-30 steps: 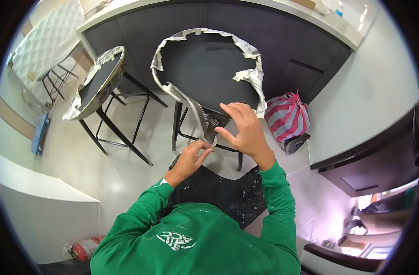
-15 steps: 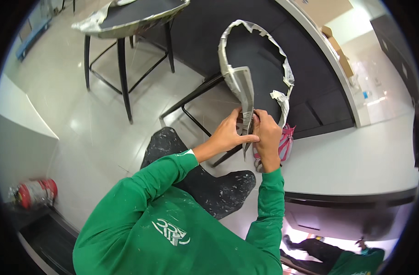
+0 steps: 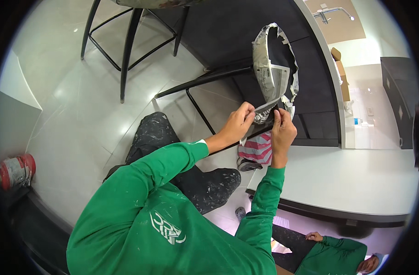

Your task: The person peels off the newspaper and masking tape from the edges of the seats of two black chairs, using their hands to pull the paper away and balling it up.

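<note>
A black stool leans on its side, its dark seat rimmed with pieces of newspaper and pale tape. A loose newspaper strip hangs from the near part of that rim. My left hand pinches the strip's edge on the left. On the other side, my right hand has its thumb and fingers closed on the strip beside the seat's lower edge. Between the two hands the paper is bent and stretched slantwise. How the strip joins the rim is partly hidden by its folds.
Another black-legged stool stands at the upper left. Below the leaning stool are a pink-striped bag and a shoe. A white counter runs along the right. A person in green is at the lower right. A red cylinder lies far left.
My hands have moved apart, and the strip, upright between them before, now slants across. The leaning seat shows at a narrower angle. My view has shifted, bringing a tap into sight.
</note>
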Available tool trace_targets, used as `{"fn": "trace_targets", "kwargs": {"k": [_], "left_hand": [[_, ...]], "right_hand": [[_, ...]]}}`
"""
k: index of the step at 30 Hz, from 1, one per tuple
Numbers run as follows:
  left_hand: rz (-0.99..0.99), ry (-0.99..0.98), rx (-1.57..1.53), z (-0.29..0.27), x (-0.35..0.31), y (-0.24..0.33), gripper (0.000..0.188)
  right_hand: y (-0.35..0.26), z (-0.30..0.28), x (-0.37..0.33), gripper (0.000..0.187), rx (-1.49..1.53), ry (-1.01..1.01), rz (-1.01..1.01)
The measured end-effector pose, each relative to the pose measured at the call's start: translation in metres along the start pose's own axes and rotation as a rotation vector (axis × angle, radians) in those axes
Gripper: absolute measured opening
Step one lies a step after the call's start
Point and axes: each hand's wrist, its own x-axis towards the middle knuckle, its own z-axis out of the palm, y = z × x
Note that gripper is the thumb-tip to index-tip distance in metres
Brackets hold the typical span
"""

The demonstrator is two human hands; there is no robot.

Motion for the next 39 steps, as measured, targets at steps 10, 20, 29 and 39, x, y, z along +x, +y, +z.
{"fn": "trace_targets", "kwargs": {"k": [10,20,29,39], "left_hand": [[0.111,0.157,-0.019,0.024,0.022,-0.022,0.029],[0.861,-0.292,1.034,-0.076,0.104,0.100,0.045],[0.763,-0.489,1.023,-0.079,0.106,0.116,0.020],[0.827,-0.498,1.035,-0.059,0.077,0.105,0.021]], "right_hand": [[0.004,0.003,0.003,0.017,0.096,-0.026,0.043],[-0.007,0.002,-0.012,0.013,0.054,0.040,-0.119],[-0.021,-0.011,-0.018,0.014,0.074,0.052,-0.103],[-0.004,-0.011,-0.059,0.012,0.027,0.113,-0.075]]}}
